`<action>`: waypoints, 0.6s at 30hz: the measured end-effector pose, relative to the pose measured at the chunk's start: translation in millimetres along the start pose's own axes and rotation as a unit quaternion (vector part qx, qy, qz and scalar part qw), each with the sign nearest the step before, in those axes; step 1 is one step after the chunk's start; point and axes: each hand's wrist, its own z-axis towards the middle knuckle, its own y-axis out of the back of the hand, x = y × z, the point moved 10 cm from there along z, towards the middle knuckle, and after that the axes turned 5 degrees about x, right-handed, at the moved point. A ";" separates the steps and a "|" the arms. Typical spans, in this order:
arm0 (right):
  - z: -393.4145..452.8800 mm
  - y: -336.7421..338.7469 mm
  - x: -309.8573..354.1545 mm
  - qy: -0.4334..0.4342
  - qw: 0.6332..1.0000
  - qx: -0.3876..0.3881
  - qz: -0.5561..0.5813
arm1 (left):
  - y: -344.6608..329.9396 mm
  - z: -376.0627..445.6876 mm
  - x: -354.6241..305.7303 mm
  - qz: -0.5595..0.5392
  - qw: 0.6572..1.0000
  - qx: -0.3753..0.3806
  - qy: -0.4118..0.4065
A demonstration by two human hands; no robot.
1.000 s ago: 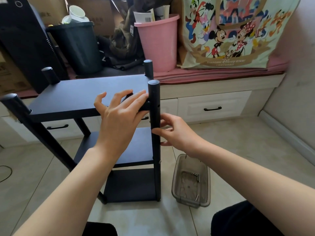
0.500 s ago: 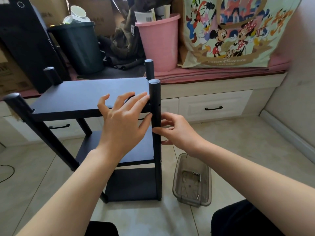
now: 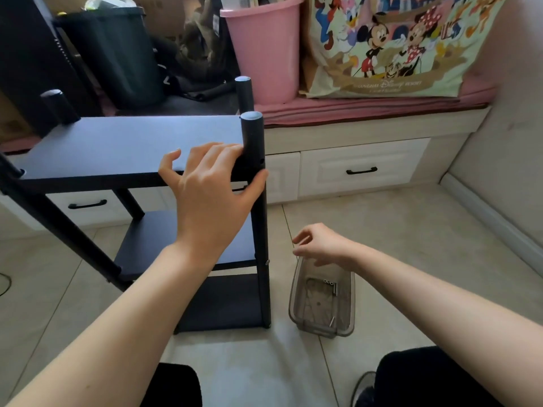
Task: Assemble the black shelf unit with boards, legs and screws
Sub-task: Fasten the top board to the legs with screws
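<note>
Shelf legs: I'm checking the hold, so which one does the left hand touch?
The near-right leg, beside the top board's front corner; the left hand touches none of the others.

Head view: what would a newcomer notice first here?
The black shelf stands at the centre-left, and the left hand steadies its top board at the front leg. The right hand hovers over a clear tray of screws on the floor.

Shelf unit (image 3: 129,148) on floor (image 3: 396,230). Tray (image 3: 323,304) right of shelf unit, near its front right leg (image 3: 258,201); screws (image 3: 330,284) in tray. Bench (image 3: 367,113) behind shelf unit; bucket (image 3: 264,54), bin (image 3: 117,54), bag (image 3: 396,45) on bench. Drawers (image 3: 361,168) under bench.
</note>
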 end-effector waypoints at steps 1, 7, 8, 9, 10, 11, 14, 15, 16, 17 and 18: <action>8.2 -10.7 -19.5 -0.023 0.999 0.019 -0.037 | 0.4 -0.1 -0.2 0.000 1.000 -0.002 -0.003; 39.8 -82.2 -125.2 -0.127 0.975 0.086 -0.161 | 0.5 0.6 0.2 0.008 1.000 0.007 -0.004; 42.5 -93.1 -138.9 -0.137 0.974 0.087 -0.157 | -0.1 0.6 0.7 0.006 1.000 0.011 -0.001; 44.5 -102.8 -149.9 -0.143 0.974 0.087 -0.151 | -0.8 0.6 0.9 0.005 1.000 0.015 0.002; 45.2 -111.2 -157.7 -0.148 0.974 0.090 -0.148 | -1.2 0.9 1.2 0.006 1.000 0.018 0.005; 45.4 -119.3 -164.7 -0.150 0.972 0.099 -0.149 | -1.7 1.1 1.3 0.007 1.000 0.021 0.007; 44.7 -134.3 -181.3 -0.152 0.970 0.105 -0.158 | -2.5 0.9 1.2 0.008 1.000 0.028 0.010; 43.6 -137.0 -184.2 -0.149 0.970 0.103 -0.160 | -2.9 0.9 0.9 0.008 0.999 0.031 0.011; 42.2 -139.0 -185.8 -0.147 0.970 0.100 -0.163 | -3.4 0.9 0.7 0.007 0.999 0.034 0.011; 41.7 -140.3 -187.9 -0.145 0.970 0.099 -0.167 | -3.7 0.9 0.5 0.005 0.999 0.037 0.011; 40.3 -142.0 -190.2 -0.146 0.969 0.101 -0.171 | -3.6 0.6 0.2 0.004 0.999 0.039 0.010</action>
